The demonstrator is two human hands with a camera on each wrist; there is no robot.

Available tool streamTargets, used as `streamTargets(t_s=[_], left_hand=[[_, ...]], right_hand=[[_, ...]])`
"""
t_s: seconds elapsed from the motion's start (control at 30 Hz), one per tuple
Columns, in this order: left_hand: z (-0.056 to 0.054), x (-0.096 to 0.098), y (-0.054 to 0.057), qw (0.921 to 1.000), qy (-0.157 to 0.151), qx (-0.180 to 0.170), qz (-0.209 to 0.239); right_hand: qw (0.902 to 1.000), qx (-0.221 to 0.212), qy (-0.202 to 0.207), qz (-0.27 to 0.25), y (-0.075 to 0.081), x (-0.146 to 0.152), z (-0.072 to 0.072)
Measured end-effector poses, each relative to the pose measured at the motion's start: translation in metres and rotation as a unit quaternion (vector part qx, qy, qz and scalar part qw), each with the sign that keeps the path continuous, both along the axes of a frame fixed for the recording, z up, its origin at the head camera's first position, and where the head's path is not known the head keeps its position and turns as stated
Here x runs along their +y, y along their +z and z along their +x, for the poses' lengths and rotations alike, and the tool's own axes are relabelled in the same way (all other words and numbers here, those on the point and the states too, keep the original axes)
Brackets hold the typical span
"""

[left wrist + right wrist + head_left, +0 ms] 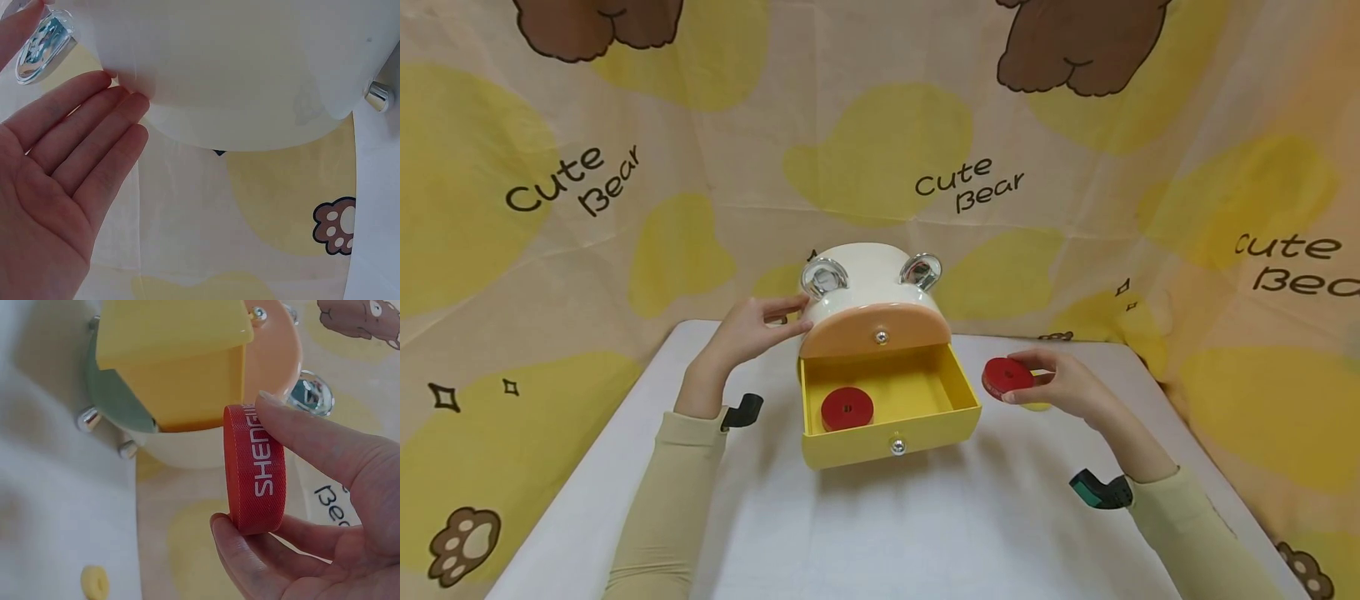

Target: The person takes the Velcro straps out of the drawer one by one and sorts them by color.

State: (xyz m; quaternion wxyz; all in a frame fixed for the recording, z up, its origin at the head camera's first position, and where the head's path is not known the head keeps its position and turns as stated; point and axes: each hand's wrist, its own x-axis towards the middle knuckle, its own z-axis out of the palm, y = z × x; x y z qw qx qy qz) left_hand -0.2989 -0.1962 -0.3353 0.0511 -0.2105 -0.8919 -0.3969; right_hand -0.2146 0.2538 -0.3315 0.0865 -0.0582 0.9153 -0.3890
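A rounded white cabinet (868, 271) with silver ear-like rings stands on the table, its yellow drawer (850, 454) pulled out. Inside the drawer, at its left, lies a red roll of tape (847, 408). My left hand (752, 333) rests its fingertips on the cabinet's left side; in the left wrist view the fingers (94, 134) are fairly straight against the white surface. To the right of the drawer, my right hand (1067, 383) pinches another red roll of tape (255, 469) between thumb and fingers. White lettering runs along that roll's woven edge.
A small yellow ring-shaped piece (95, 583) lies on the white table (880, 542), partly hidden behind my right hand in the head view. Above the drawer is a closed orange drawer front (850, 333) with a silver knob. A patterned cloth (880, 150) hangs behind and at the sides.
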Motion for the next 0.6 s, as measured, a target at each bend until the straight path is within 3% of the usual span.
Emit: streamTargets(t_s=[0.33, 0.6], left_hand=[[-0.001, 0.0, 0.0, 0.9999, -0.005, 0.006, 0.011], [-0.001, 0.0, -0.001, 0.9999, -0.006, 0.009, 0.012]], right_hand=[[0.9991, -0.028, -0.032, 0.005, -0.021, 0.008, -0.007], [0.9981, -0.036, -0.049, 0.002, -0.049, 0.013, -0.016]])
